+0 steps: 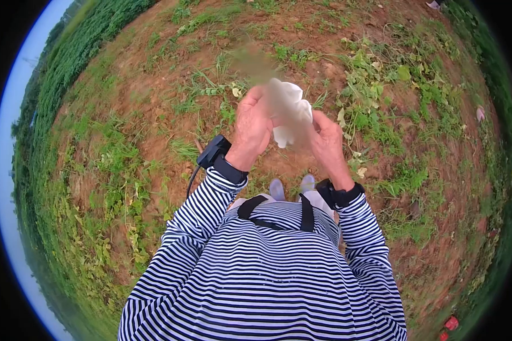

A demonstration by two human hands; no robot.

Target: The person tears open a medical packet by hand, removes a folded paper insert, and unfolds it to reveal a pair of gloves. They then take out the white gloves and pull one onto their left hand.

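In front of my body, both hands are raised over the ground with a white, crumpled, soft-looking piece (pixel 293 94) between them, like thin cloth or paper. My left hand (pixel 252 124) grips its left side, fingers bent inward. On the other side, my right hand (pixel 327 141) pinches its right edge between thumb and fingers. A blurred smear across the picture covers the middle of the white piece and some fingertips, so its exact kind cannot be told. Its lower end hangs below the fingers.
Reddish soil (pixel 159 108) with patches of grass and leafy vines (pixel 375 74) surrounds me. My shoes (pixel 277 188) stand just below the hands. A black device (pixel 213 151) with a cable is strapped to my left wrist. Red objects (pixel 451 323) lie at lower right.
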